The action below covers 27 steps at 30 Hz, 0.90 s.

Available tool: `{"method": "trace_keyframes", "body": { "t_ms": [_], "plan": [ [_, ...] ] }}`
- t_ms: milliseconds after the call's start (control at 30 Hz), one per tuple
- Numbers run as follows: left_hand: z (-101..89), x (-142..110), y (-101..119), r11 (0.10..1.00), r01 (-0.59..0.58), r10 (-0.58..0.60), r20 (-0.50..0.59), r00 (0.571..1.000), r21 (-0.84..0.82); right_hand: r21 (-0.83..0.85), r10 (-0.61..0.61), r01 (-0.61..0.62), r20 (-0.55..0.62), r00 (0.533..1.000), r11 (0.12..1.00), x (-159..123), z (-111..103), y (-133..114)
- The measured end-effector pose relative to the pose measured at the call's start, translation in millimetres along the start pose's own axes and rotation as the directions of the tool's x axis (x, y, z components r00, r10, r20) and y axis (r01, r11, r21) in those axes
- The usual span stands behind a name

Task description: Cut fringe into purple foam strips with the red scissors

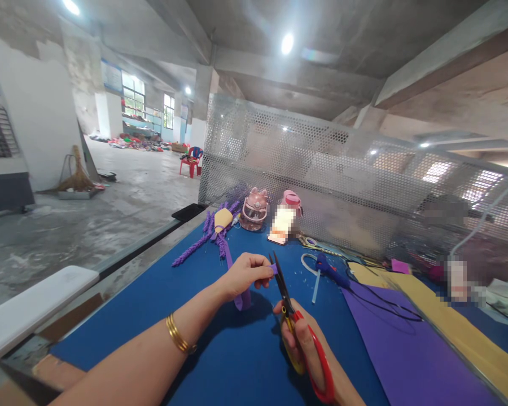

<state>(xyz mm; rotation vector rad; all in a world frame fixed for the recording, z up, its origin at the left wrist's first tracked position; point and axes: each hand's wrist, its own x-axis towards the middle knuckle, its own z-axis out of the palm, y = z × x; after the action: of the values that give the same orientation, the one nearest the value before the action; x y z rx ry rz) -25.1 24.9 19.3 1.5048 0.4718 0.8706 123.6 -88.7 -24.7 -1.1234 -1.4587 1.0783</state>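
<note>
My left hand (249,275) pinches the end of a purple ribbon-like strip (242,302), whose rest loops down below my fingers toward the tabletop. In my right hand (307,338) is a pair of scissors (324,361) with red and yellow handles and dark blades. The blades point up and stand slightly apart at the strip's end, just right of my left fingertips. Whether they touch the strip I cannot tell. Beyond my left hand lie purple braided-looking stems (192,248) with a yellow piece (223,220) on them.
On the blue tabletop (220,355), a dark blue glue gun (332,272) with its cord lies right of the scissors. Purple sheet (389,332) and yellow sheet (457,327) cover the right side. A pink helmet-shaped item (254,210) and a phone (281,224) stand before a perforated metal screen (322,169).
</note>
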Motion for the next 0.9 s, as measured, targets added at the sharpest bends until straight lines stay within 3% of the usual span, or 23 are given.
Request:
{"method": "trace_keyframes", "body": {
  "t_ms": [233, 900],
  "plan": [
    [-0.8, -0.1, -1.2, 1.0, -0.003, 0.003, 0.018, 1.0, 0.002, 0.009, -0.013, 0.013, 0.036, 0.999, 1.0, -2.2, 1.9, -5.9],
    [0.5, -0.8, 0.1, 1.0, 0.009, -0.009, 0.024, 1.0, 0.009, 0.056, 0.024, -0.024, -0.003, 1.0, 0.998, -1.8, 1.5, -1.2]
  ]
}}
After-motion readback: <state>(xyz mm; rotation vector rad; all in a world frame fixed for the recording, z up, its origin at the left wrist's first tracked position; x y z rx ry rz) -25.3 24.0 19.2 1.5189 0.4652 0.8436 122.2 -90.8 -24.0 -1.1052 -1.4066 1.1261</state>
